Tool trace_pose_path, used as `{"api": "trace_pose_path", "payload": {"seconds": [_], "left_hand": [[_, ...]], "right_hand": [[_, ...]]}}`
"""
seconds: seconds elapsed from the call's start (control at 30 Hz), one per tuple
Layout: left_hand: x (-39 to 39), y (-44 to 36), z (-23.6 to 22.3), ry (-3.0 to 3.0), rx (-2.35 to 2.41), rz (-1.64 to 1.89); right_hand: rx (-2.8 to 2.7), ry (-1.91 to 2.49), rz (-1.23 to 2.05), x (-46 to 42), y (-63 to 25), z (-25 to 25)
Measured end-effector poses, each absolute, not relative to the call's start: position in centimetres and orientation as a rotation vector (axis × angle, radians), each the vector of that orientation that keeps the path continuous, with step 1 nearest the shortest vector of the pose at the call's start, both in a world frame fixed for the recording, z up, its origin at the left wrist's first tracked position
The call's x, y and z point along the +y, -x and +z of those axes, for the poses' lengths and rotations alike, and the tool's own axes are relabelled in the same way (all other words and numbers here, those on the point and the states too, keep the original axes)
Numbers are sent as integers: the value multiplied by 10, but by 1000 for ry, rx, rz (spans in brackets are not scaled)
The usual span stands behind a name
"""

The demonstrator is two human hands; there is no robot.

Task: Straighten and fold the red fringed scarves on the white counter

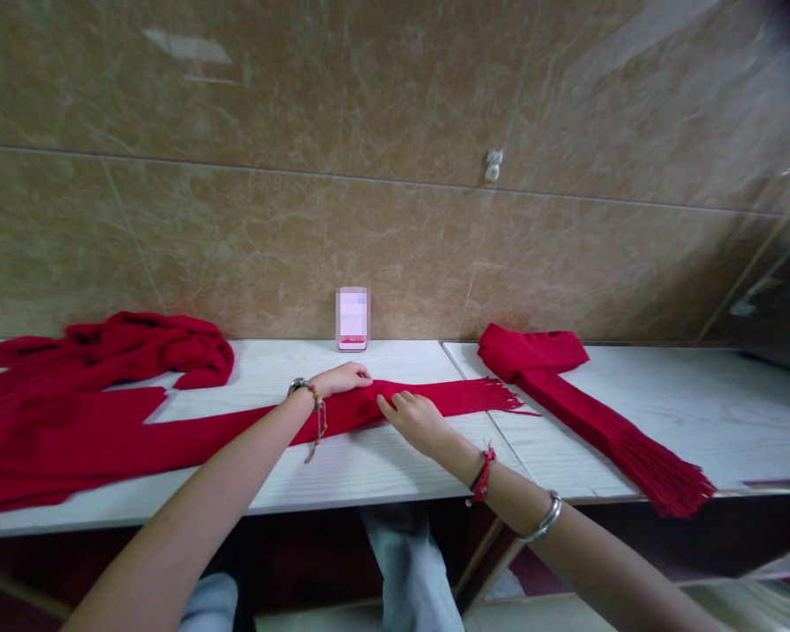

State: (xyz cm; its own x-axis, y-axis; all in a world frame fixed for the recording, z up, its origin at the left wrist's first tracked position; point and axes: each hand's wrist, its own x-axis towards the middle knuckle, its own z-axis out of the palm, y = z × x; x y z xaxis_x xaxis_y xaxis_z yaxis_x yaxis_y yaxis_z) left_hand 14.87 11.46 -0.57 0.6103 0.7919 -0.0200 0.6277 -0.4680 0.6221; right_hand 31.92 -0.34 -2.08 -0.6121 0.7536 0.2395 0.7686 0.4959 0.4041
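A long red scarf (237, 434) lies across the white table, its fringe (500, 395) pointing right. Over the far edge of the scarf is my left hand (343, 379), its fingers pressed together on the cloth. My right hand (418, 423) pinches the near edge a little further right, with thumb and fingers curled. Between the two hands the fabric bulges slightly. The scarf's left part spreads into a loose, wide heap, and the fingertips are partly hidden against the cloth.
A crumpled red scarf (151, 347) is piled at the back left. On the right, another red scarf (585, 412) lies folded, its fringe hanging over the front edge. A phone (353, 318) leans upright against the tiled wall (269, 237). A seam divides the white tabletops (711, 404).
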Motion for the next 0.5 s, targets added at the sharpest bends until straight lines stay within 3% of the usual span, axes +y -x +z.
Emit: {"api": "trace_pose_path", "payload": {"seconds": [0.5], "left_hand": [[116,-161,-20,-2245,1253,443]], "right_hand": [[-2650,1489,-583,-4,-326,-21]]}}
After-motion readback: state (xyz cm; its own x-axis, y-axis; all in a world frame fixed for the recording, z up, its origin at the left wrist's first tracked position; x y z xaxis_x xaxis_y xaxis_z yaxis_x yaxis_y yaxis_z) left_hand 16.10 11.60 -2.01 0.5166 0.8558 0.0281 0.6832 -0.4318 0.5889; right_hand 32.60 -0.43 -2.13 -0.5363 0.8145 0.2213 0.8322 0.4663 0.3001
